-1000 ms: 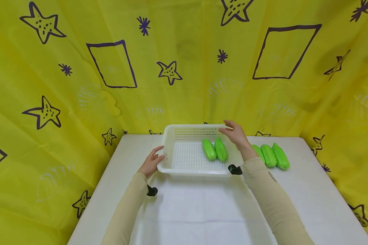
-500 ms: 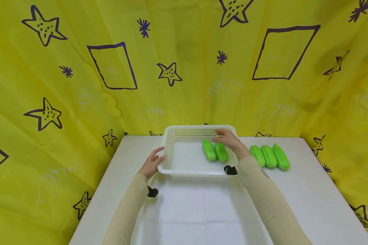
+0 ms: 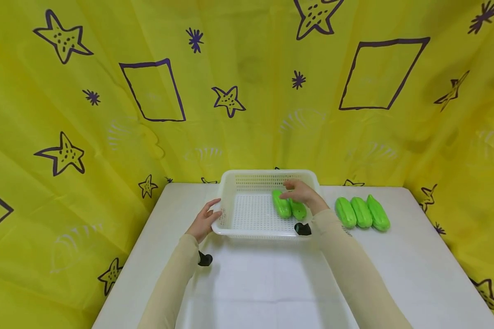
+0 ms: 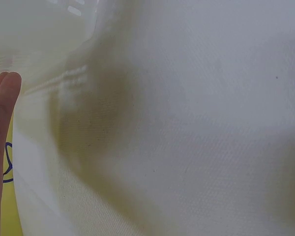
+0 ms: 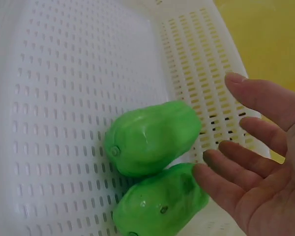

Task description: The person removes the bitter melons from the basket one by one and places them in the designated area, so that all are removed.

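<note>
A white perforated plastic basket point(image 3: 255, 234) stands toward the back of the table. Inside, on its right side, two glossy green papaya-shaped fruits point(image 3: 281, 208) lie side by side. My left hand point(image 3: 203, 222) rests its fingertips and thumb against the basket's left rim; the left wrist view shows straight fingers point(image 4: 5, 96) by the wall. Over the fruits, my right hand point(image 3: 301, 192) holds nothing and partly hides the right-hand fruit point(image 3: 298, 211) in the head view. The right wrist view shows its fingers spread, one fingertip overlapping the lower fruit point(image 5: 160, 204); contact there is unclear.
Three more green fruits point(image 3: 361, 213) lie in a row on the white tabletop point(image 3: 247, 278), right of the basket. A yellow curtain point(image 3: 247, 137) with dark starfish drawings hangs behind and at both sides. Each wrist carries a small black camera point(image 3: 303, 229).
My right hand has moved left and slightly down, from the basket's back right corner to over the two fruits. The left hand stays at the left rim, and the fruits have not moved.
</note>
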The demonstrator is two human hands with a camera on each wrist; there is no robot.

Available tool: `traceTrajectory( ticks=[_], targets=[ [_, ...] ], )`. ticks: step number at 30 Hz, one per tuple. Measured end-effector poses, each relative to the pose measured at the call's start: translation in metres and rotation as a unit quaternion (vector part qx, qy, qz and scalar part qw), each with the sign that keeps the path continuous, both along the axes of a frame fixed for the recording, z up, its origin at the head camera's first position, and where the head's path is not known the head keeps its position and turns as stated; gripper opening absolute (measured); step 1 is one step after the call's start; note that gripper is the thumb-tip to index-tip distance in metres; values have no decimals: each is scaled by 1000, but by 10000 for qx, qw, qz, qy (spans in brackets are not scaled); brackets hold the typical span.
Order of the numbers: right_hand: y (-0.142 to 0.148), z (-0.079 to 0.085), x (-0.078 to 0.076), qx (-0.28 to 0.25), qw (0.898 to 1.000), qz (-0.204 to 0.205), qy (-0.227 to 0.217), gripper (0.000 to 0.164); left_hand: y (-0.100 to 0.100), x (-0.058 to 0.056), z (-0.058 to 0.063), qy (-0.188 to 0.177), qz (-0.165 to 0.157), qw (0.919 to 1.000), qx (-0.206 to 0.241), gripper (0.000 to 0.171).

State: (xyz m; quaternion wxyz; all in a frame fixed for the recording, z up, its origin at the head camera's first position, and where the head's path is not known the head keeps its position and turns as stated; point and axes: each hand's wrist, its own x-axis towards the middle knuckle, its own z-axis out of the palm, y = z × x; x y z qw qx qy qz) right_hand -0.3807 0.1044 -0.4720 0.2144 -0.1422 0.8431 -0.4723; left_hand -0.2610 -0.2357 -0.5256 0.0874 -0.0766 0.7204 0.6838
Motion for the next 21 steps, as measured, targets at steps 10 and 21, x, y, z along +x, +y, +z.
traceTrajectory(
  ticks=[10, 21],
  targets=[
    [-13, -1, 4, -191, 9981, -60, -584, 71, 5, 9, 16, -42, -83, 10000, 2, 53],
    [-21, -6, 6, -193, 9977, -177, -629, 66, 3, 3, 4, 21, 46, 10000, 15, 51]
  ],
)
